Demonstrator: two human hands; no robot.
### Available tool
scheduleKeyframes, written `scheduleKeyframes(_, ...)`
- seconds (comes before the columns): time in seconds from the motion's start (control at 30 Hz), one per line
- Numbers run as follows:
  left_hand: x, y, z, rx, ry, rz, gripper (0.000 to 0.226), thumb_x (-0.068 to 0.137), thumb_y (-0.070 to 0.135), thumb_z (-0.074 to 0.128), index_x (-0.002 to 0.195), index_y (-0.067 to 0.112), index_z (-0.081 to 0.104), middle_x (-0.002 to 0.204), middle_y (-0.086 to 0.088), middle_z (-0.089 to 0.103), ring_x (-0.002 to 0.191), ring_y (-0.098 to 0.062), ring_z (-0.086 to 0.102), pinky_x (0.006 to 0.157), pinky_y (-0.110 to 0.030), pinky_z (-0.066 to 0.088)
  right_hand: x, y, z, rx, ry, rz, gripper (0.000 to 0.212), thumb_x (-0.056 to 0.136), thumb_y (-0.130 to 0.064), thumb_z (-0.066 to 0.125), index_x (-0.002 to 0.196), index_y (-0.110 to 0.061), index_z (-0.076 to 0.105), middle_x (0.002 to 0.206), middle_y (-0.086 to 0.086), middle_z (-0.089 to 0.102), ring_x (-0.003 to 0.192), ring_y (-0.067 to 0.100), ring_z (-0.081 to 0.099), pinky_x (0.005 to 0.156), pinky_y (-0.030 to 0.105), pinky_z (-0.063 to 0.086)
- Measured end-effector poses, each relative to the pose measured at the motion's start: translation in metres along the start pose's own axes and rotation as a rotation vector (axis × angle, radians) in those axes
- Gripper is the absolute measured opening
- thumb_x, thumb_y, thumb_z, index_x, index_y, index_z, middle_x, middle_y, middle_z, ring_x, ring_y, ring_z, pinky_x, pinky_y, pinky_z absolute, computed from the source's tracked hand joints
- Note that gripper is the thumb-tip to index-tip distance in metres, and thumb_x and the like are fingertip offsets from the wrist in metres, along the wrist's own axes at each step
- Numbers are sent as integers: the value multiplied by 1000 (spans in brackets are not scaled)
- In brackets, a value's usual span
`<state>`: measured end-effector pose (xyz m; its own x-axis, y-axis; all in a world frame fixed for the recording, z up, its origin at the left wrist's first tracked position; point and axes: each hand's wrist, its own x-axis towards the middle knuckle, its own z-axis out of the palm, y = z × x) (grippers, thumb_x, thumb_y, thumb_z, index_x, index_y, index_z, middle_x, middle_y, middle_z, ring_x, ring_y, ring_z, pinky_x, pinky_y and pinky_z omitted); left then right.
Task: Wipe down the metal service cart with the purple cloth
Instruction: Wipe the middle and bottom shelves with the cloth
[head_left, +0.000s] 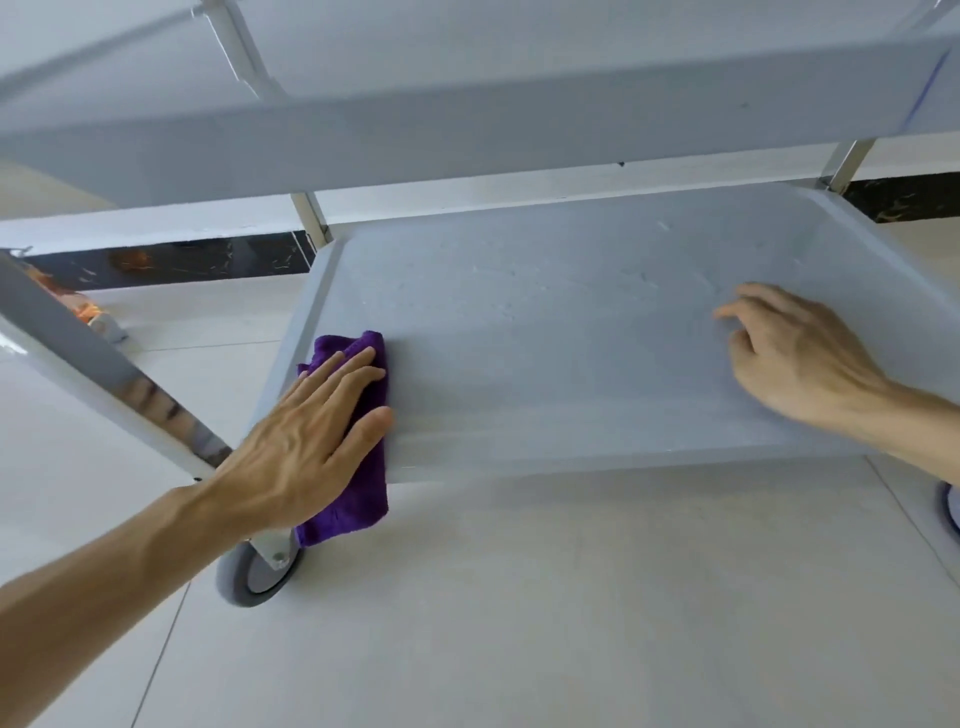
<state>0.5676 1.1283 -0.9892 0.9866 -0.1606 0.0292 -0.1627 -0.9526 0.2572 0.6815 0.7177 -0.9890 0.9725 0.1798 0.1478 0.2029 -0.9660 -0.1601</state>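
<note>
- The left hand (317, 441) is pressing flat, fingers straight, on the purple cloth (358, 467).
- The cloth is lying at the lower shelf's (545, 364) near-left corner, draping over its front edge.
- The right hand (789, 353) is resting loosely curled on the shelf, holding nothing.
- A caster wheel (249, 577) is standing on the tiled floor (519, 623).

No readable text, labels or numbers, perhaps lost to blur

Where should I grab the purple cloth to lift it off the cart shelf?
Pinch the purple cloth at its near end, coming from the front: that part droops over the lower shelf edge, free of the left hand pressing the rest flat.
</note>
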Motion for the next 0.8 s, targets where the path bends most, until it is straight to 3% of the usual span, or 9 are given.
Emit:
scheduleKeyframes(0.13, 13, 19, 12, 41, 44, -113, 79, 92, 68, 12, 154, 21, 25, 165, 6, 12, 153, -14, 3, 124, -38, 7, 4, -63, 14, 108, -36, -196, 42, 98, -18, 54, 138, -7, 53, 151, 11, 46, 139, 29, 43, 114, 46, 32)
scheduleKeyframes(0.23, 24, 19, 19, 78, 13, -128, 79, 92, 67, 13, 158, 23, 13, 166, 9, 2, 153, -14, -3, 125, -40, 3, 2, -86, 37, 22, -186, -167, 53, 102, -44, 33, 153, -31, 28, 164, -11, 17, 151, 23, 15, 118, 51, 14)
scheduleKeyframes(0.37, 50, -4, 16, 35, 7, -150, 64, 103, 50, 28, 159, 24, 10, 166, 9, 1, 153, -15, -1, 124, -43, 4, 0, -78, 41, -30, -210, -170, 73, 87, -63, 4, 155, -40, 17, 164, -19, 9, 152, 21, 10, 120, 50, 11)
scheduleKeyframes(0.43, 64, -20, 10, 53, 11, -195, 63, 103, 45, 30, 159, 23, 11, 166, 8, 2, 153, -15, 1, 124, -42, 3, -2, -78, 40, -39, -199, -176, 78, 83, -65, -1, 155, -40, 18, 163, -18, 11, 152, 21, 11, 119, 50, 12)
scheduleKeyframes(0.53, 81, -38, 5, 93, 26, -236, 63, 103, 45, 32, 158, 22, 14, 166, 7, 6, 153, -16, 4, 124, -41, 6, -6, -81, 41, -62, -173, -174, 66, 96, -62, 1, 154, -38, 20, 163, -17, 14, 152, 22, 13, 118, 50, 13)
scheduleKeyframes(0.63, 85, -38, 5, 126, 34, -247, 64, 102, 46, 31, 159, 22, 14, 166, 7, 6, 153, -15, 4, 124, -40, 5, -7, -82, 40, -56, -206, -157, 69, 93, -62, -6, 155, -41, 15, 164, -19, 8, 153, 20, 8, 120, 49, 10)
scheduleKeyframes(0.8, 49, -12, 10, 100, 1, -226, 70, 100, 57, 28, 159, 25, 7, 166, 11, -3, 152, -11, -6, 124, -37, -3, -11, -79, 39, -54, -201, -151, 65, 91, -59, 4, 154, -43, 11, 164, -20, 5, 153, 17, 5, 121, 49, 9)
